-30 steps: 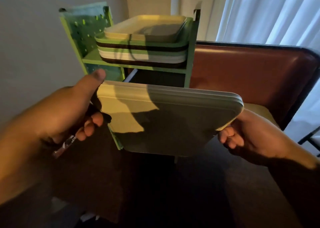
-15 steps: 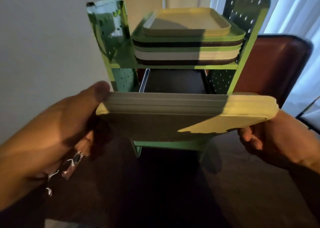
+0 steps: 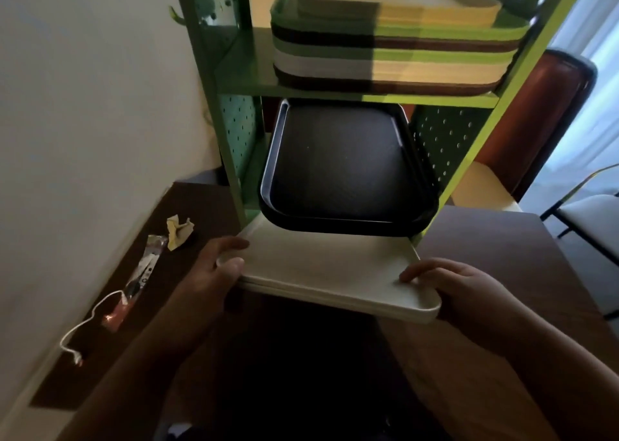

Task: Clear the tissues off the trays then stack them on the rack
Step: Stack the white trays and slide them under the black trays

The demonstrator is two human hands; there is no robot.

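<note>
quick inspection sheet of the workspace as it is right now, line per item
surface: dark brown table, green rack standing on it
job's things: pale tray partly in the lowest slot, under the black tray; stacked trays on the upper shelf
clutter: crumpled tissue and a wrapper at the table's left edge
grippers: left hand and right hand grip the pale tray's near corners
cables: white cable along the left edge
surroundings: wall left, brown chair and curtain right
</note>
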